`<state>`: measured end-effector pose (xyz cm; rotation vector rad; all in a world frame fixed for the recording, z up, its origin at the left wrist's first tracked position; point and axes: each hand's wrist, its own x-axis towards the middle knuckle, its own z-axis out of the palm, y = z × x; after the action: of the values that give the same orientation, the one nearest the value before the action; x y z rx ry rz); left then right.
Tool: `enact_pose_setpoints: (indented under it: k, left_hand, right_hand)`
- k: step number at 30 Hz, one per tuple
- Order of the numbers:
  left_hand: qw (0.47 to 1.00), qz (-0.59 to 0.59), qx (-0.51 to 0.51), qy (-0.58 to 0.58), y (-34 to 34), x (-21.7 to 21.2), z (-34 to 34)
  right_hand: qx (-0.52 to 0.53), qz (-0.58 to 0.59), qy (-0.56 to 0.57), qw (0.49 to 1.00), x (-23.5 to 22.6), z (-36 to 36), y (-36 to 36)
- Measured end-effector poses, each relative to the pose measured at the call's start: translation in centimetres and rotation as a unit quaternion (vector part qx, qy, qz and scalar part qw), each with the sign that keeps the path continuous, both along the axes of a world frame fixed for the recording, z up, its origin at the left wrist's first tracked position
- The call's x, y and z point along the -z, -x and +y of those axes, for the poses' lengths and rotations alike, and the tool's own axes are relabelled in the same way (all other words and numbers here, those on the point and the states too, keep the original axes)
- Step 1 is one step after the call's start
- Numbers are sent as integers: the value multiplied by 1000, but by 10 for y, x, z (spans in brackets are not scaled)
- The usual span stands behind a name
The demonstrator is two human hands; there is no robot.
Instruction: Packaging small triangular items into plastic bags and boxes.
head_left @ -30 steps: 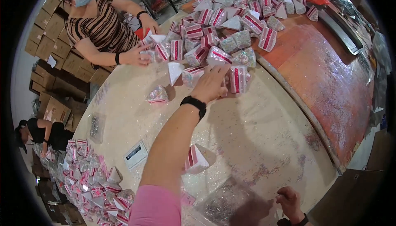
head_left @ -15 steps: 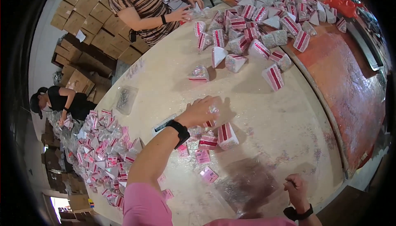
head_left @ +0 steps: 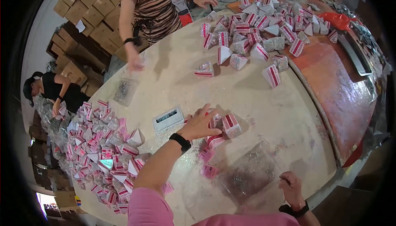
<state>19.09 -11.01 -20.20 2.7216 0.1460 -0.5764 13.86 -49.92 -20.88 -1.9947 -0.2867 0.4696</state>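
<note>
The left hand (head_left: 200,123) is lower on the table than it was half a second ago, when it held a little cake-shaped piece up high. Now its fingers are partly spread around a cake piece (head_left: 214,121), and I cannot tell if it grips it. A striped piece (head_left: 232,125) sits just to the right of it. The right hand (head_left: 291,184) is curled, about where it was, and I cannot tell if it holds anything. Near it lies a clear bag (head_left: 251,172).

The co-worker's hand (head_left: 134,62) was by the far edge before; now it is near a small clear bag (head_left: 126,90). The white flat box (head_left: 168,119) was partly hidden and now shows more. Pink cards (head_left: 209,171) have dark print, too small to read.
</note>
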Motion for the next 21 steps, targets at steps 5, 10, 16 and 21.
enact_pose_setpoints:
  k: [5,10,16,21]
  left_hand:
    - [997,-23,-51,49,36,-2,-1]
    - [990,-35,-95,94,63,16,10]
    - [989,-124,-66,54,51,-7,-18]
    - [985,-169,6,-30,-6,9,-100]
  right_hand:
    - [10,23,26,999,-15,6,12]
    - [-2,26,-12,1000,-15,11,21]
    - [-41,32,-16,999,-10,8,27]
    - [-49,-5,-15,999,-9,6,37]
